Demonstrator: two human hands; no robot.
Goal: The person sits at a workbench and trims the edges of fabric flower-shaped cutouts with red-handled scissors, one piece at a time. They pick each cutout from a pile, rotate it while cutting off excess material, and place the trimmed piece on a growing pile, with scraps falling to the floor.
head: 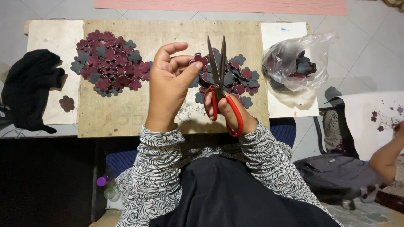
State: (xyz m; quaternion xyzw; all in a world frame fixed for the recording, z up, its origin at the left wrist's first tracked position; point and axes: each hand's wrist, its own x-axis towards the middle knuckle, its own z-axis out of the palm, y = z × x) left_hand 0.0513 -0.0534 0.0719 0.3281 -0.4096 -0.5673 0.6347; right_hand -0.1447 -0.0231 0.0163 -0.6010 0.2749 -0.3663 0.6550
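My left hand (pixel 170 84) pinches a small dark red flower-shaped cutout (pixel 199 60) between thumb and fingers, above the wooden board (pixel 126 113). My right hand (pixel 227 111) grips red-handled scissors (pixel 219 80), blades slightly apart and pointing away from me, right next to the cutout. A large heap of dark red and grey flower cutouts (pixel 110 63) lies on the board's left. A smaller heap (pixel 240 77) lies behind the scissors.
A clear plastic bag (pixel 296 61) with more cutouts rests on white card at the right. Black cloth (pixel 29 88) lies at the left, one stray cutout (pixel 66 103) beside it. A grey bag (pixel 336 174) and another person's arm (pixel 385 157) are at the right.
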